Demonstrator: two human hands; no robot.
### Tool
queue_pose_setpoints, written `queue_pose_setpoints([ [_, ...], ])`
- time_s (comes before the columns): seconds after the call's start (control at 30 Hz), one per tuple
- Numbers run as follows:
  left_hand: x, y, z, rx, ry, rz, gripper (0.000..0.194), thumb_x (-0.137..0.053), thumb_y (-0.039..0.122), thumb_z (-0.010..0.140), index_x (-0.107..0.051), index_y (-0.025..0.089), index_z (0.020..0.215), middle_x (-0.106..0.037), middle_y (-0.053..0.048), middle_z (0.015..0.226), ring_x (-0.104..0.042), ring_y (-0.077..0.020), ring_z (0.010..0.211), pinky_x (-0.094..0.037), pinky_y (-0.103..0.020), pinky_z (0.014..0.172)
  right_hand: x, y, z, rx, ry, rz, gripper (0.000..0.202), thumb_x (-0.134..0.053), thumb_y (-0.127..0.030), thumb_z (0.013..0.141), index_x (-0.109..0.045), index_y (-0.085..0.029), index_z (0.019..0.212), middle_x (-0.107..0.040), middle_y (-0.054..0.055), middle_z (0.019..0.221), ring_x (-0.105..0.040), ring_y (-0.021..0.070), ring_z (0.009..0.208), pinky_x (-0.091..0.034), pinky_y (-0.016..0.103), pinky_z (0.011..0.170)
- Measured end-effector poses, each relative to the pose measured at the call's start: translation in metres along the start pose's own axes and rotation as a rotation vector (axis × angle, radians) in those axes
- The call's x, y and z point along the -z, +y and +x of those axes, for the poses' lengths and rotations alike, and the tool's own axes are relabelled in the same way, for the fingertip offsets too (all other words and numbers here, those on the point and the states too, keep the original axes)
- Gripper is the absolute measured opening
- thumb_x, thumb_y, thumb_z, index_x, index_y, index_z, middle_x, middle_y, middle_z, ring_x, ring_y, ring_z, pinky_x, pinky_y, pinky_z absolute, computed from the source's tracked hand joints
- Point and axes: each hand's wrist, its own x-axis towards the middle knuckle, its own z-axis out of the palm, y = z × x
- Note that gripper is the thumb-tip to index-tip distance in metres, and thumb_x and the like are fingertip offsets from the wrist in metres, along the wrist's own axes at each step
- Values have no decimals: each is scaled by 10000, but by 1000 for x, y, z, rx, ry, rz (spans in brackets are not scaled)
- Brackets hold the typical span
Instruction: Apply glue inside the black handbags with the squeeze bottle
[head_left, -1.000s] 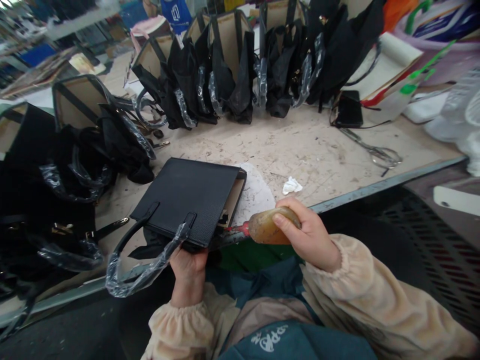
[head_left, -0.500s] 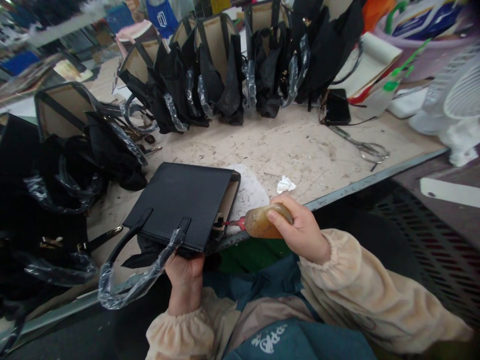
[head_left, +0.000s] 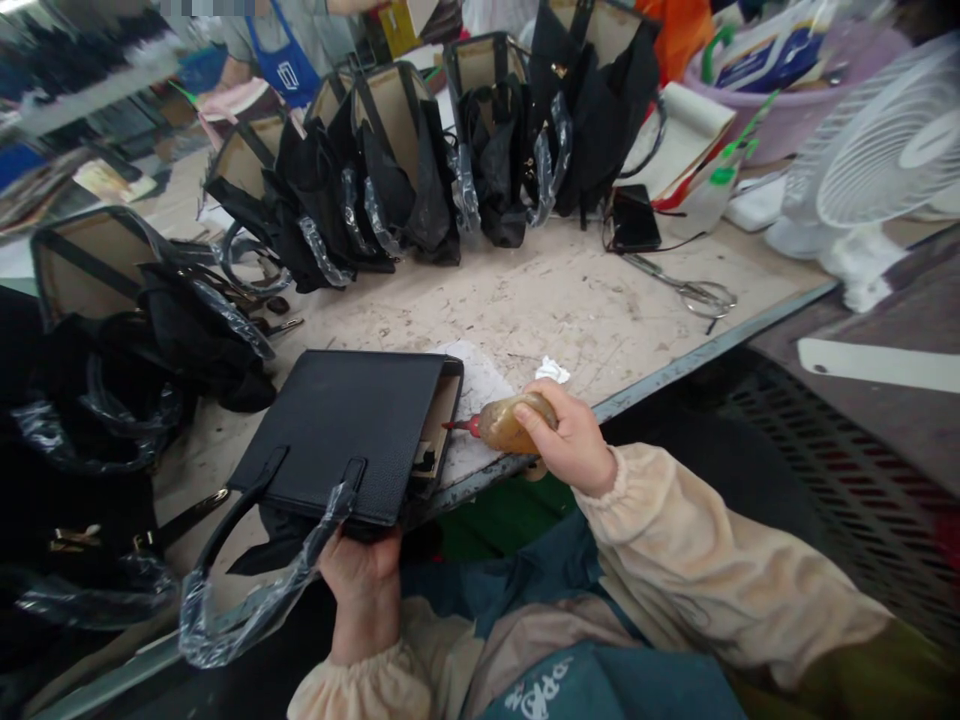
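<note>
A black handbag (head_left: 337, 415) lies flat at the table's front edge, its plastic-wrapped handles hanging toward me and its side opening facing right. Under the bag's near edge, my left hand (head_left: 364, 565) grips it, the fingertips hidden beneath. My right hand (head_left: 570, 435) is wrapped round a squeeze bottle (head_left: 514, 425) of amber liquid. The bottle's red nozzle points left at the bag's open side, with its tip just beside the edge. White paper (head_left: 476, 385) lies partly beneath the bag.
Several black bags (head_left: 405, 150) stand along the back, with more (head_left: 97, 350) at the left. A phone (head_left: 634, 217), scissors (head_left: 697, 290), a green-capped bottle (head_left: 709, 200) and a white fan (head_left: 870, 150) are at the right. Crumpled tissue (head_left: 552, 370) lies beyond my right hand. Another person's blue apron (head_left: 285, 60) shows behind.
The bottle's nozzle has drawn back from inside the bag's side opening and moved up along its edge. The whole view has shifted, so the surroundings appear further left.
</note>
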Motion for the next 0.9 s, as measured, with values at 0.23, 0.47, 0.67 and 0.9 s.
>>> queue_pose_setpoints([
  [0.23,-1,0,0,2,6,-49,332,-527,227,737,-680,220,1031,-719,-29,1058,-597,-215,1129,-412,-360,1034,-2,7,2,-49,27,33,184,-512,-380,877,-549,-200,861,-575,-5,731,-538,150,680,-424,273,661],
  [0.47,2,0,2,-28,-32,-19,333,-529,253,723,-685,243,1017,-722,-16,1050,-591,-227,1136,-427,-380,1020,-2,6,-1,-94,-46,127,202,-508,-394,877,-543,-199,838,-574,-4,735,-534,146,699,-426,264,656],
  [0.67,2,2,1,-1,-28,-16,352,-550,280,715,-670,240,1042,-715,-36,1063,-595,-252,1125,-430,-421,1010,-10,19,14,-79,92,77,205,-506,-401,879,-547,-200,867,-591,15,781,-545,163,729,-449,300,724],
  [0.9,4,3,1,-58,-88,102,396,-549,288,722,-639,257,1107,-703,-43,1086,-606,-259,1106,-447,-439,994,-20,34,28,-57,177,8,199,-505,-397,885,-560,-206,897,-617,28,829,-568,178,791,-447,302,768],
])
